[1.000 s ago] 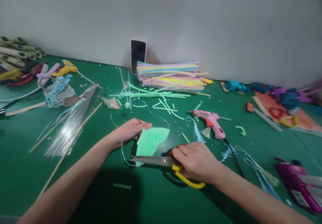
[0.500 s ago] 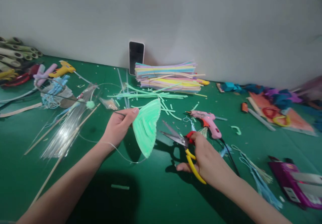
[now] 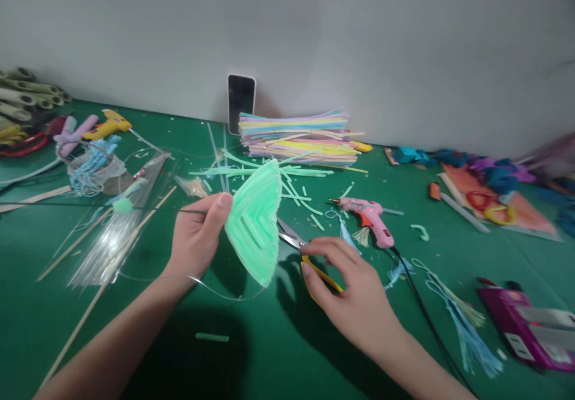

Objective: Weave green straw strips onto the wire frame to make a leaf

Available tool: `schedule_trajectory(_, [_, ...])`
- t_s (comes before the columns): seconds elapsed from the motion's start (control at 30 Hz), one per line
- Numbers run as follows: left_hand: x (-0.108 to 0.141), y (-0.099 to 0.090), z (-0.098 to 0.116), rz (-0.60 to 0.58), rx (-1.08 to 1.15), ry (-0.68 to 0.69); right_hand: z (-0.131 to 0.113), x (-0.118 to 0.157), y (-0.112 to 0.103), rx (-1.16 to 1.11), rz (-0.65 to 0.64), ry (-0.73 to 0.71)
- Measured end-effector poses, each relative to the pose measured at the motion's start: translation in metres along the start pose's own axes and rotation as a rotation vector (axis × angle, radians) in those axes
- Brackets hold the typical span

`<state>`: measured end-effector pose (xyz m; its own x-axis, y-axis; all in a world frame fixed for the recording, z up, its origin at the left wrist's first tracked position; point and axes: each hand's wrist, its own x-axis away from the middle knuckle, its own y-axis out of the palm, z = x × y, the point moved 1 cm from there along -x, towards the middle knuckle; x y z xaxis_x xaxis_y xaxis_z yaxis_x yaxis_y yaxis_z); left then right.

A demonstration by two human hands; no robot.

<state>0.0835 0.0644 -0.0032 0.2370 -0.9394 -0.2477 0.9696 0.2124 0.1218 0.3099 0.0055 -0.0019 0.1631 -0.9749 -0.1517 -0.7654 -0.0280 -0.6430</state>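
A mint-green fan-shaped piece [image 3: 256,223], made of fuzzy rows like pipe cleaners, is pinched between the thumb and fingers of my left hand [image 3: 197,232]. A thin dark stem [image 3: 148,207] runs leftward from that hand, and a clear thin wire [image 3: 215,293] curves below the piece. My right hand [image 3: 348,274] has its thumb and fingers around yellow-handled scissors [image 3: 291,239]. Their blades point left at the piece's right edge, the tips partly hidden by it. Whether they touch it I cannot tell. A green pom-pom [image 3: 122,206] is at the left, near the stem.
Behind my hands lie bundled colored pipe cleaners [image 3: 296,139], loose green ones [image 3: 287,172] and a propped phone [image 3: 241,103]. A pink glue gun [image 3: 371,217] with a black cord lies beyond my right hand. Clear sticks [image 3: 112,232] are at left; a purple device [image 3: 523,325] is at right.
My right hand has moved left with the scissors, bringing the blades to the green piece's edge. My left hand and the piece have shifted slightly left; the dark stem has swung into view.
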Motion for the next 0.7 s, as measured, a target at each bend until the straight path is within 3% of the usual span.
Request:
schedule_trajectory(0.07, [0.002,0.001,-0.002,-0.001,-0.01,-0.004,-0.016,-0.002,0.011,-0.44,-0.297,0.192])
schedule_trajectory(0.1, [0.003,0.001,-0.002,-0.01,-0.023,-0.008,-0.022,-0.002,0.017,-0.63,-0.374,0.261])
schedule_trajectory(0.2, [0.006,0.002,0.001,-0.063,-0.131,-0.001,-0.029,-0.002,0.035,-0.926,-0.381,0.381])
schedule_trajectory(0.33, [0.009,0.003,0.011,-0.136,-0.367,0.094,-0.024,0.0,0.045,-0.967,-0.316,0.434])
schedule_trajectory(0.47, [0.011,0.006,0.013,-0.187,-0.404,0.119,-0.02,0.001,0.044,-0.917,-0.26,0.44])
schedule_trajectory(0.7, [0.013,0.004,0.003,-0.092,-0.304,0.042,-0.017,0.002,0.042,-0.893,-0.276,0.314])
